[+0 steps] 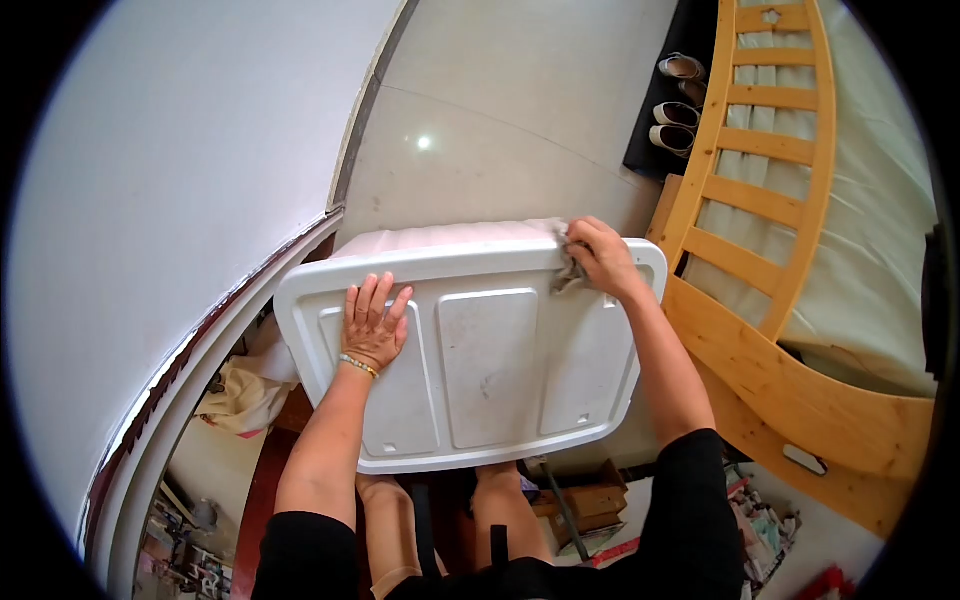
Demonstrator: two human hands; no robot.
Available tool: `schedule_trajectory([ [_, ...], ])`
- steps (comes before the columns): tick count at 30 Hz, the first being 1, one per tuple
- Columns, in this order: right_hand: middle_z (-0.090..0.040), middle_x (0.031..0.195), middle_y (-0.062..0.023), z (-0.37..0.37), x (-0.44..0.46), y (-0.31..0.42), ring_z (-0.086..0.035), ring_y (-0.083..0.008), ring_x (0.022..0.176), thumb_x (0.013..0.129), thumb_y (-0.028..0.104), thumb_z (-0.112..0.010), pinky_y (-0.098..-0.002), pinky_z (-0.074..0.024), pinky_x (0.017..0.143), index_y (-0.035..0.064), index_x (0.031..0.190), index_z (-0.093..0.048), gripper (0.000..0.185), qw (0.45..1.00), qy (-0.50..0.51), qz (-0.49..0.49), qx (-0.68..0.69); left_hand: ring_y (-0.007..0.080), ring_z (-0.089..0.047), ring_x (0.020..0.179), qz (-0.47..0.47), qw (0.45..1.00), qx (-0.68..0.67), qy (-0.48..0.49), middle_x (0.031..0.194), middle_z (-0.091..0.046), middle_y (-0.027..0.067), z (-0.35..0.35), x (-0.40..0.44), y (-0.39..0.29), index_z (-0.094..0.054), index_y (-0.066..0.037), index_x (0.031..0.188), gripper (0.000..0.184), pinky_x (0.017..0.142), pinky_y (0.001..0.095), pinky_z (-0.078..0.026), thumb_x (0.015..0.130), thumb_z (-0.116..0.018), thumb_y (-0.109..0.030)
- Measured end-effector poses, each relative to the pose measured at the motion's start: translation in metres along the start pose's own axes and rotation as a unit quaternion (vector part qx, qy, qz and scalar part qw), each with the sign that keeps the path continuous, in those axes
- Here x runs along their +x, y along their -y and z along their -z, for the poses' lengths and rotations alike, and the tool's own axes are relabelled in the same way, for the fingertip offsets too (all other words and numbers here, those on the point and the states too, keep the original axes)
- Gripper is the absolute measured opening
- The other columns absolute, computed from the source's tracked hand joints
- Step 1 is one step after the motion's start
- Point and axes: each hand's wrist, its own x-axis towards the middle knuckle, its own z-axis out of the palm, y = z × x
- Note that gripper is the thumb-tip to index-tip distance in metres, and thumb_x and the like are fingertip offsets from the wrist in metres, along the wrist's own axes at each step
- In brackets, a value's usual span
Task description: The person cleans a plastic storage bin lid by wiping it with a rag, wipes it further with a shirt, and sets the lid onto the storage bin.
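A large storage box faces me, its white plastic lid (488, 365) marked with three raised panels and some smudges. Part of the pale pinkish box body (450, 236) shows past the lid's far edge. My left hand (375, 325) lies flat on the upper left of the lid, fingers stretched out, a beaded bracelet at the wrist. At the far right part of the rim, my right hand (600, 257) is closed round a crumpled grey rag (570, 275), which touches the lid's edge.
To the right stands a wooden bed frame (765, 145) with slats. Several shoes (674, 115) sit on a dark mat beside it. A white wall (180, 170) rises on the left, with a cream cloth bundle (243, 395) below. Cardboard boxes (590, 500) lie near my legs.
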Motion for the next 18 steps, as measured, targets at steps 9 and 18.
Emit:
schedule_trajectory([
  [9,-0.062,0.091,-0.0138,-0.080,0.074,0.079,-0.058,-0.0316,0.087,0.084,0.020,-0.057,-0.0403,-0.0452,0.078,0.0040,0.091,-0.058,0.018,0.978,0.196,-0.031,0.067,0.0299,-0.024,0.137,-0.007,1.000,-0.008,0.000,0.147,-0.029,0.0088,0.000,-0.001,0.001,-0.041,-0.024,0.136,0.056,0.113,0.0488,-0.014,0.081,-0.054,-0.025],
  [18,-0.061,0.077,-0.0105,-0.040,0.064,0.024,-0.056,-0.0222,0.075,0.081,0.015,-0.056,-0.0373,-0.0453,0.070,0.0019,0.086,-0.060,0.015,0.951,0.254,-0.157,0.084,0.0292,-0.025,0.137,-0.010,1.000,0.000,-0.019,0.146,-0.031,0.0076,-0.003,0.000,0.002,-0.044,-0.024,0.134,0.054,0.113,0.0481,-0.014,0.081,-0.054,-0.025],
])
